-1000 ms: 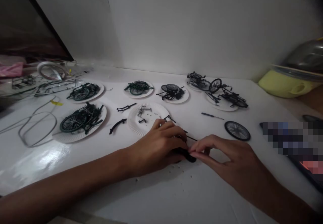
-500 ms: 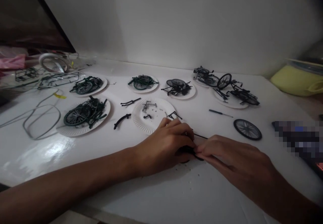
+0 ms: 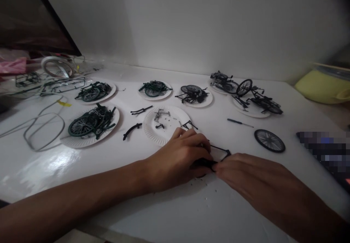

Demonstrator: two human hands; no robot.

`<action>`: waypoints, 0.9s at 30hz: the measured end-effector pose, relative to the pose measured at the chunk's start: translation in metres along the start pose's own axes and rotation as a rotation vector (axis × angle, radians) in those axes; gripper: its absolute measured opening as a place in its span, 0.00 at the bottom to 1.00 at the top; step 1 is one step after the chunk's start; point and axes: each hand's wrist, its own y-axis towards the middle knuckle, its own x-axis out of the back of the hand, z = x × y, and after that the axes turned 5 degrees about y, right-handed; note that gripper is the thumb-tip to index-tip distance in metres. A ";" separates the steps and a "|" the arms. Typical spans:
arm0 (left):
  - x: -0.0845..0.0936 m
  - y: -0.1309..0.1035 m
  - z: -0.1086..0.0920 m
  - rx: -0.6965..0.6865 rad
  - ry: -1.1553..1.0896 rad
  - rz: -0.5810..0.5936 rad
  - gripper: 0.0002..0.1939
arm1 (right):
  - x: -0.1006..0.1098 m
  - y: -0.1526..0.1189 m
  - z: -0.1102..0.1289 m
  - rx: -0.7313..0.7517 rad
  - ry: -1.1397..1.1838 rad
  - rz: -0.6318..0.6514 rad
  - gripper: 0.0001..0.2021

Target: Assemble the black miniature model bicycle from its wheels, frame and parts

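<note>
My left hand (image 3: 188, 155) is closed around a black model bicycle frame (image 3: 228, 152), whose thin tubes stick out past the fingers on the right. Against the end of a dark part in that grip, my right hand (image 3: 251, 181) pinches with its fingertips; the exact spot is hidden by the fingers. Just beyond the left hand lies a white paper plate (image 3: 149, 128) with small metal pieces and a black stand-like part (image 3: 190, 125) at its rim. A curved black mudguard (image 3: 132, 130) and a black fork (image 3: 141, 110) rest left of that plate.
A screwdriver (image 3: 240, 122) and a loose spoked wheel (image 3: 269, 141) lie to the right, near a dark blurred device (image 3: 322, 155). Plates of model bicycle parts (image 3: 91, 124) stand behind and left. Tiny screws (image 3: 206, 198) dot the table in front. Grey cable (image 3: 26, 131) loops at left.
My right hand has turned and shifted slightly right and down, uncovering more of the frame's tubes. The left hand keeps its hold in nearly the same place.
</note>
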 end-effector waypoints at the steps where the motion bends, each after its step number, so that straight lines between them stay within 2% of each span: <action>1: 0.000 0.000 0.000 0.001 -0.001 0.002 0.04 | 0.002 0.002 0.002 0.051 -0.033 -0.022 0.13; 3: 0.001 0.000 0.000 0.001 -0.004 0.007 0.05 | 0.004 0.006 0.004 0.103 -0.094 -0.057 0.14; 5: 0.001 0.000 0.000 0.001 -0.006 0.012 0.05 | 0.004 0.007 0.004 0.096 -0.120 -0.057 0.14; 11: 0.002 0.001 0.000 0.003 -0.006 0.029 0.05 | -0.005 -0.006 -0.006 0.006 -0.035 0.026 0.14; 15: 0.002 0.001 0.001 0.003 -0.002 0.029 0.05 | -0.008 -0.013 -0.010 0.000 -0.047 0.085 0.15; 21: 0.002 0.000 0.001 0.000 0.003 0.025 0.06 | -0.003 -0.012 -0.010 0.077 -0.107 0.038 0.15; 25: 0.002 0.000 0.001 -0.006 0.007 0.023 0.05 | -0.004 -0.011 -0.007 0.140 -0.160 -0.038 0.14; 27: 0.002 0.000 0.000 -0.005 0.006 0.026 0.05 | -0.005 -0.012 -0.007 0.147 -0.178 -0.023 0.15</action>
